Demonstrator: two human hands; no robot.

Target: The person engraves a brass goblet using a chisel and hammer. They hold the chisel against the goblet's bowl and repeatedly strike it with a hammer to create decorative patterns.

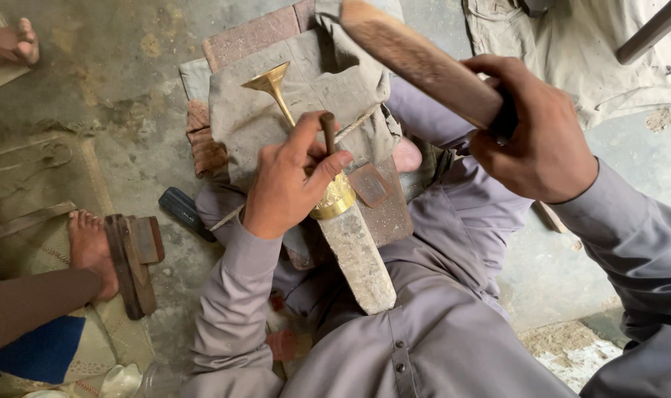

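My left hand (287,180) pinches a short dark metal punch (327,131) upright against a brass piece. That brass piece has a thin stem ending in a small funnel-shaped cup (269,79) and a wide engraved brass band (335,199). The band sits on a rough grey stake (359,258) that runs toward my lap. My right hand (534,129) grips a wooden mallet (416,59), raised above and to the right of the punch. A dusty cloth (276,118) lies under the work.
Red bricks (251,35) lie beneath the cloth. Another person's foot (88,247) rests beside stacked wooden blocks (133,262) at left, and a second foot (11,44) shows top left. A dark handle (184,212) lies on the concrete floor. Crumpled cloth (571,44) lies top right.
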